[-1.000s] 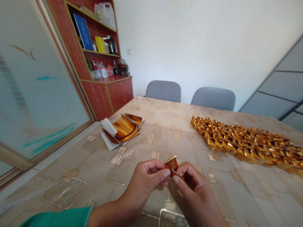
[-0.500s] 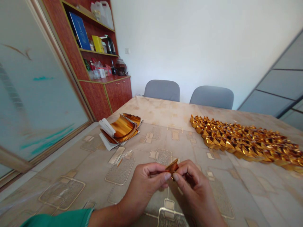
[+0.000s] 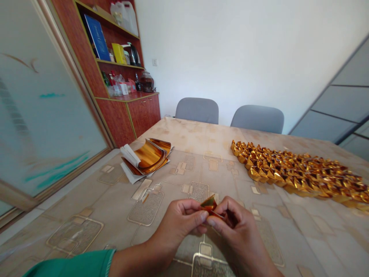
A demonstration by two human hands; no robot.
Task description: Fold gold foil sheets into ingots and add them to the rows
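A small folded piece of gold foil paper [image 3: 210, 202] is pinched between my two hands, above the patterned tablecloth. My left hand [image 3: 184, 219] grips its left side between thumb and fingers. On the other side, my right hand [image 3: 235, 221] holds it with the thumb in front and the fingers curled behind. Part of the piece is hidden by the fingertips. To the left lies a curved stack of gold foil sheets [image 3: 151, 154] with white paper backs. Many folded gold foil pieces [image 3: 296, 171] stand in close rows at the right.
The table is covered by a beige tablecloth [image 3: 95, 200]. Two grey chairs [image 3: 197, 109] stand at the far edge by the white wall. A reddish wooden cabinet [image 3: 129, 115] with bottles and a kettle [image 3: 134, 54] is at the back left, beside a frosted glass door [image 3: 43, 100].
The foil piece has turned a little and its folds look more spread. My right thumb has shifted slightly left along its lower edge. The stack and the rows have not moved.
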